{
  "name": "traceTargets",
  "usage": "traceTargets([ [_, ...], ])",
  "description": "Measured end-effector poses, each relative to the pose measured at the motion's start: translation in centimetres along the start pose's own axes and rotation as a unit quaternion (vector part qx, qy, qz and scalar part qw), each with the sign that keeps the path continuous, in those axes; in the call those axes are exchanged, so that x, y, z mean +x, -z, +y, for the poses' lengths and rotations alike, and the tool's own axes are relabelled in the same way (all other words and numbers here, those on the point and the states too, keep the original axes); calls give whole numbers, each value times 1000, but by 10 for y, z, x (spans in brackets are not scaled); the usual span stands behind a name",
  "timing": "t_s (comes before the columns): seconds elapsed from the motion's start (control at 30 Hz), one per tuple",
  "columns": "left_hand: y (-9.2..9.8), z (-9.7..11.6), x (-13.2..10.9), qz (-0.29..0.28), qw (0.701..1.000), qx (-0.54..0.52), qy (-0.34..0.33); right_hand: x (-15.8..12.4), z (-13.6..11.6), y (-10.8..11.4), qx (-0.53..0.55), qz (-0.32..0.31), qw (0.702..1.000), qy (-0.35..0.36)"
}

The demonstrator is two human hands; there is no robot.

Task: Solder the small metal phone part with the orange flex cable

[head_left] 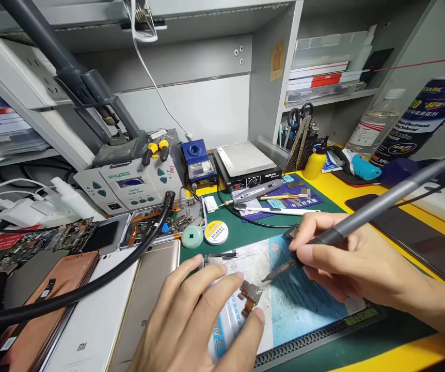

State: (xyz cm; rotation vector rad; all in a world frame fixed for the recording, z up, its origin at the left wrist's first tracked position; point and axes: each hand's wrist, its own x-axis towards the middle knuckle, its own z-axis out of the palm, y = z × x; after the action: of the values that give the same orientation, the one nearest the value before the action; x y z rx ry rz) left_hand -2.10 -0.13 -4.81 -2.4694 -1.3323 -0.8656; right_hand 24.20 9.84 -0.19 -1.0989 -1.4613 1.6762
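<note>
Left hand (197, 320) arches around the small module (249, 290), near centre; gripping or not, I cannot tell. Right hand (334, 258) clasps the soldering iron (385, 200), tip just right of the module; work seems underway, unfinished.

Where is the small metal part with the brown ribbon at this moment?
In the head view, the metal part is below centre and slightly right, over the printed sheet, between the left hand and the soldering iron tip.
</note>
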Motion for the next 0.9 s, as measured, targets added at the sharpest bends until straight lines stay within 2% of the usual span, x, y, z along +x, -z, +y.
traceTargets([
  [0.1,-9,3,0,6,997,46,-61,-4,-2,-5,-32,31,999,-6],
  [0.17,-13,6,1,13,994,60,-87,-6,0,-6,-45,25,999,-5],
  [0.33,-17,6,3,32,993,76,-86,-4,8,-1,-60,-14,998,0],
  [0.47,-17,5,3,20,992,82,-97,-4,10,2,-51,-33,998,-4],
  [0.67,-13,5,3,-11,991,84,-105,-5,11,-3,-18,-14,1000,-9],
  [0.8,-14,3,2,-4,990,89,-110,-7,9,-9,-2,35,999,-14],
  [0.9,-17,1,2,10,989,94,-113,-9,7,-12,-14,47,999,-13],
])
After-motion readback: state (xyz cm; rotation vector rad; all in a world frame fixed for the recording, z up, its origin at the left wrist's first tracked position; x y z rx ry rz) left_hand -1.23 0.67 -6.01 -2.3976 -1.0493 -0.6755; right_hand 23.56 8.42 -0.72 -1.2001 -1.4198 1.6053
